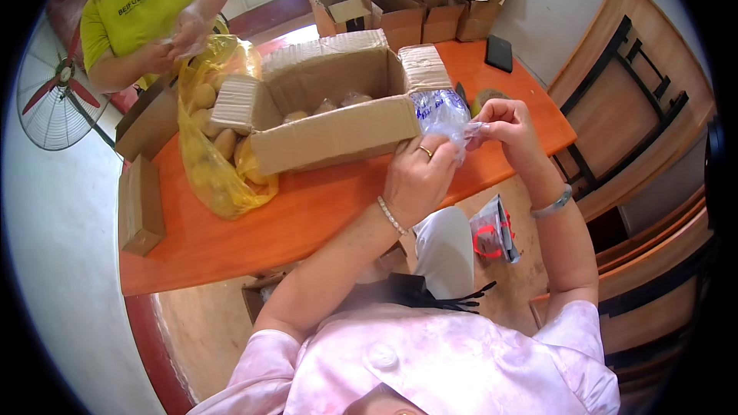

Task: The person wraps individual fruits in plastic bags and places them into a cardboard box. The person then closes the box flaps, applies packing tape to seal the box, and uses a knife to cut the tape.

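Note:
My left hand [420, 170], with a ring and a beaded bracelet, grips a crumpled clear plastic bag [451, 132] beside the right end of an open cardboard box [340, 134]. The fingers of my right hand [507, 121] pinch the bag's edge, so it is held between both hands. A larger clear plastic packet with blue print [441, 105] lies just behind it. Inside the box are several plastic-wrapped roundish items [326, 106]. Left of the box, a translucent yellow plastic bag [193, 167] holds several yellow-brown fruits or tubers [203, 95].
Across the orange table [230, 248], a person in a yellow shirt [144, 6] handles thin clear plastic. Empty cartons [403, 17] stand at the back. A black phone-like object [499, 53] and a tape roll [490, 95] lie right. A small carton [143, 207] sits left, near a fan [63, 78].

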Available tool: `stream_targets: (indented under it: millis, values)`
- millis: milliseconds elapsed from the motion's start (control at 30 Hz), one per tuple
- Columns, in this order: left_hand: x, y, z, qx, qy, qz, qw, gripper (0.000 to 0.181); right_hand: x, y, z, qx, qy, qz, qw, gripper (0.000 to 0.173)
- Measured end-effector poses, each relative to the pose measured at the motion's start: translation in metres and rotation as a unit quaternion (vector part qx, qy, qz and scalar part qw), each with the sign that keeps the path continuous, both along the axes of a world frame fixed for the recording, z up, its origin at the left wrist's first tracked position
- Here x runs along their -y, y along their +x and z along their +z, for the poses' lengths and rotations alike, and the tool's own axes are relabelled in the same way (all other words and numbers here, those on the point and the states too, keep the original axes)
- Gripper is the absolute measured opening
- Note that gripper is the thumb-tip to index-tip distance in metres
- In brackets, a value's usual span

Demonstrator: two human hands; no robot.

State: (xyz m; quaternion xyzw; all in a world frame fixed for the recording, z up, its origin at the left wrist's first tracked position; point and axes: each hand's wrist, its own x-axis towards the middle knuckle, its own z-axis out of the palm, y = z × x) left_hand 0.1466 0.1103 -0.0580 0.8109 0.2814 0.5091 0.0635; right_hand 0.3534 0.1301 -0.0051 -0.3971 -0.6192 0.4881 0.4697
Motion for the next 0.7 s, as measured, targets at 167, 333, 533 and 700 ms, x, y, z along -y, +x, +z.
stream_targets:
  millis: [167, 333, 533, 700]
  values:
    - [0.003, 0.01, 0.019, 0.062, -0.053, -0.003, 0.997, 0.02, 0.018, -0.014, 0.031, 0.004, 0.027, 0.088, 0.996, 0.011]
    - [0.016, -0.005, 0.02, 0.234, -0.465, -0.139, 0.842, 0.016, 0.035, -0.036, 0.037, -0.029, 0.055, 0.0, 0.998, 0.021]
    - [0.042, -0.027, 0.03, 0.357, -0.501, -0.179, 0.768, 0.017, 0.067, -0.072, 0.014, 0.044, 0.046, 0.023, 0.998, 0.037]
    - [0.057, -0.05, 0.03, 0.209, -0.43, -0.107, 0.872, 0.016, 0.066, -0.097, -0.002, -0.015, 0.071, -0.032, 0.997, 0.014]
